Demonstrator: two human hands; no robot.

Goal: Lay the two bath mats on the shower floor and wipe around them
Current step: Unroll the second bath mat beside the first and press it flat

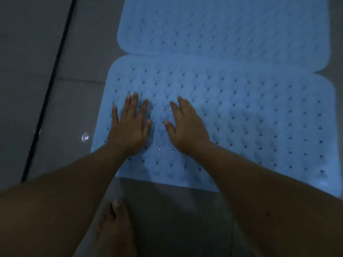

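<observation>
Two light blue rubber bath mats with rows of small holes lie flat on the grey tiled floor, edge to edge. The near mat fills the middle of the view; the far mat lies beyond it at the top. My left hand rests palm down on the near mat's left part, fingers spread. My right hand lies flat beside it, a little to the right, fingers apart. Neither hand holds anything.
Wet, glossy grey floor tiles stretch to the left of the mats, crossed by a dark narrow groove running diagonally. My bare foot stands on the tile just below the near mat's front edge.
</observation>
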